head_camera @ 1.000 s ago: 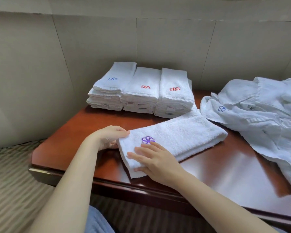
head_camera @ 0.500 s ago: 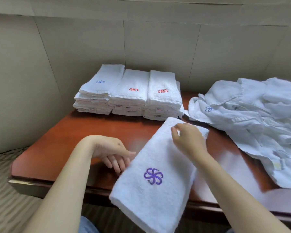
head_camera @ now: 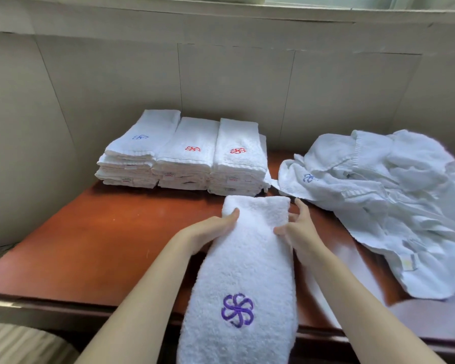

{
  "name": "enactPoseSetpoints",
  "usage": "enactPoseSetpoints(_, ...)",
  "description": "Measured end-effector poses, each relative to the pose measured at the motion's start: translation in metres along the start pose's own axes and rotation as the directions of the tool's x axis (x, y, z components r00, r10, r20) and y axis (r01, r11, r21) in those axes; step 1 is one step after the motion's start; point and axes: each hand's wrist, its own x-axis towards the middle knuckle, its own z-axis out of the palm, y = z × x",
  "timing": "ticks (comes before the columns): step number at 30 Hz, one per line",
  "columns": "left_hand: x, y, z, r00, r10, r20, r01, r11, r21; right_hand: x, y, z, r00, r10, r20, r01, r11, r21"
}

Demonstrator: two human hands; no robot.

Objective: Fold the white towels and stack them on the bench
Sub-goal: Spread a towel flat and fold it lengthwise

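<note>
Both hands grip folded towel [head_camera: 250, 261] lengthwise, left hand [head_camera: 216, 228] and right hand [head_camera: 297, 229] pinching its sides, far end aimed at stacks [head_camera: 184, 156]

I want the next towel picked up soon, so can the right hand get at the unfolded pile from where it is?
Probably yes: the right hand sits beside the unfolded pile, with only bare bench between, though it first has to let go of the folded towel.

I see beige panelled walls [head_camera: 234, 82] filling the upper frame, a window ledge [head_camera: 352, 6] top right, striped carpet [head_camera: 16, 345] lower left.
</note>
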Motion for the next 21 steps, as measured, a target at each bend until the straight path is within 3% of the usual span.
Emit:
enactPoseSetpoints(3, 0.002, 0.002, 0.003, 0.993, 0.112, -0.03, -0.115, 0.929, -0.353, -0.002, -0.002, 0.0, 0.994, 0.093, 0.061, -0.103, 0.976, 0.192)
enactPoseSetpoints(5, -0.001, 0.004, 0.006, 0.981, 0.184, -0.055, -0.189, 0.876, -0.443, -0.003, -0.003, 0.001, 0.99, 0.096, 0.1, -0.116, 0.968, 0.222)
enactPoseSetpoints(10, -0.017, 0.018, -0.005, 0.912, 0.351, -0.211, -0.409, 0.794, -0.45, -0.011, -0.024, 0.006, 0.99, -0.064, 0.125, 0.017, 0.939, 0.344)
enactPoseSetpoints(15, -0.053, 0.044, -0.044, 0.828, 0.413, -0.379, -0.553, 0.712, -0.433, -0.021, -0.084, 0.02, 0.947, -0.269, 0.175, 0.154, 0.86, 0.487)
enactPoseSetpoints(21, -0.093, 0.091, -0.097, 0.697, 0.467, -0.544, -0.699, 0.613, -0.368, -0.03, -0.171, 0.058, 0.869, -0.465, 0.169, 0.38, 0.845, 0.375)
